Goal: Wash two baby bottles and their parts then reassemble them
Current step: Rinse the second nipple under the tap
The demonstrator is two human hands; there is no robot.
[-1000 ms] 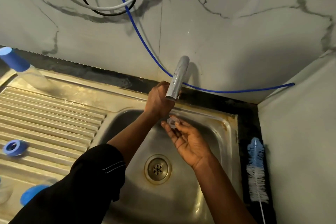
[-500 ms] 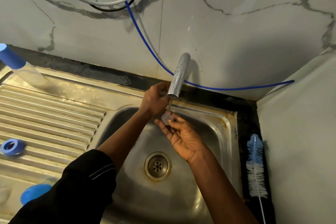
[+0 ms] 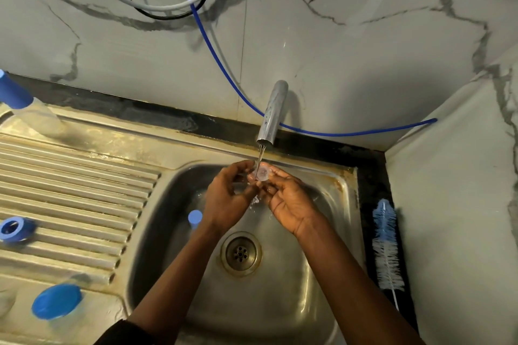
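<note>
Blue ring (image 3: 12,230) and blue cap (image 3: 56,301) lie well apart on the ribbed drainboard (image 3: 70,176). A small blue piece (image 3: 195,217) sits in the basin (image 3: 322,302), just beside the left wrist. Left hand (image 3: 227,199) and right hand (image 3: 291,202) both pinch 1 clear round teat (image 3: 262,173) with curled fingertips under the tap's (image 3: 273,112) stream, near the back rim. The drain (image 3: 241,253) shows between the forearms; a brush (image 3: 386,244) lies on the right ledge

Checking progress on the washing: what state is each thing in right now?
Tap: running.
Clear part: under the stream, pinched by left hand and right hand.
Drain: open.
Blue ring: loose on drainboard.
Blue cap: off, on drainboard.
Bottle brush: lying untouched.
</note>
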